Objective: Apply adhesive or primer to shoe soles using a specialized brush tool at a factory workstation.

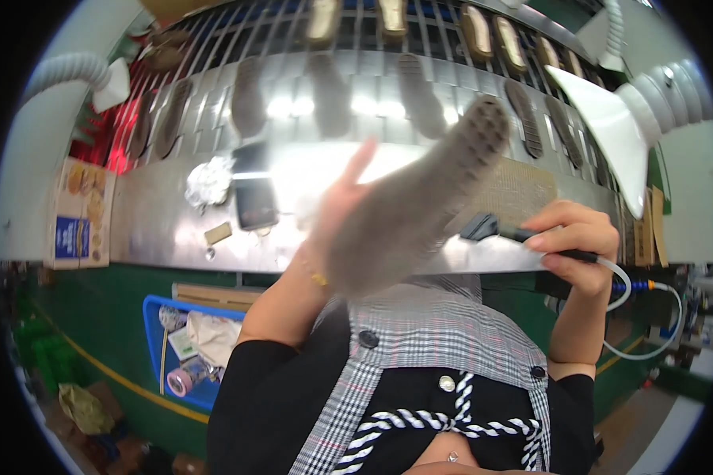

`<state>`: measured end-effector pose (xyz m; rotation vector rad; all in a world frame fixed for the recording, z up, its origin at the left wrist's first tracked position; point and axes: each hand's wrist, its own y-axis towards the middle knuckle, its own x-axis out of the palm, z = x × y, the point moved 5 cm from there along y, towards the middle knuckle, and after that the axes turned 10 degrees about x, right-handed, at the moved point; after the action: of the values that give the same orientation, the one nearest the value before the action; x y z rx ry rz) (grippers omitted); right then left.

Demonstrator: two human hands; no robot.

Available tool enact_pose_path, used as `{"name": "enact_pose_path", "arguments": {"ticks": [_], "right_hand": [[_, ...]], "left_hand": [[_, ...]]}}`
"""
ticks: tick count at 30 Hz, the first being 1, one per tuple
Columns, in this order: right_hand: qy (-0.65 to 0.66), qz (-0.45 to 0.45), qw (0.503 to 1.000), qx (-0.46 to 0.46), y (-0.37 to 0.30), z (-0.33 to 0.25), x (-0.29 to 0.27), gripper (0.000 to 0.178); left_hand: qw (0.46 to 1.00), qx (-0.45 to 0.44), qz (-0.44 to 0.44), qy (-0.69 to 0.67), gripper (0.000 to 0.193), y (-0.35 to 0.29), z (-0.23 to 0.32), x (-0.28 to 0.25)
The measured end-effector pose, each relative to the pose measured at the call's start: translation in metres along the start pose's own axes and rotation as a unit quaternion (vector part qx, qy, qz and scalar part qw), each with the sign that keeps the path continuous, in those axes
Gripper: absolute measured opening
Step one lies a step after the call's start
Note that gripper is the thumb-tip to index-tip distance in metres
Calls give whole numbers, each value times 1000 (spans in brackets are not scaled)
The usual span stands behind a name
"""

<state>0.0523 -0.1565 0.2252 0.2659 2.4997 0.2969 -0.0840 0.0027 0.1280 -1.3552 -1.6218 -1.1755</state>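
Observation:
A grey-brown shoe sole (412,214), blurred, is held up in front of my chest at a slant, its studded end toward the upper right. My left hand (339,207) grips it from the far left side. The thumb sticks out, while the other fingers are hidden behind the sole. My right hand (580,241) is closed round the dark handle of a brush (481,227), with a pale hose running from the handle's end. The brush head points left, close to the sole's right edge; whether they touch I cannot tell.
Several soles (330,93) lie along the metal conveyor (293,59), with shoe uppers (477,33) behind. White extraction hoods (602,127) flank the bench. A phone (256,202), crumpled foil (208,182) and a tan mesh mat (523,190) rest there. A blue basket (152,340) stands below left.

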Motion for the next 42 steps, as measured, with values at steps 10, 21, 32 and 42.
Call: {"name": "enact_pose_path", "arguments": {"ticks": [10, 21, 32, 42], "right_hand": [[-65, 41, 995, 70, -9, 13, -9, 27], [79, 77, 993, 40, -28, 46, -13, 31], [16, 138, 978, 156, 0, 35, 40, 19], [56, 259, 953, 145, -3, 52, 59, 16]], "left_hand": [[969, 3, 67, 238, 75, -1, 7, -17], [979, -82, 75, 170, 41, -2, 8, -46], [838, 53, 116, 531, 30, 24, 52, -98], [944, 89, 171, 267, 46, 26, 4, -66]]}}
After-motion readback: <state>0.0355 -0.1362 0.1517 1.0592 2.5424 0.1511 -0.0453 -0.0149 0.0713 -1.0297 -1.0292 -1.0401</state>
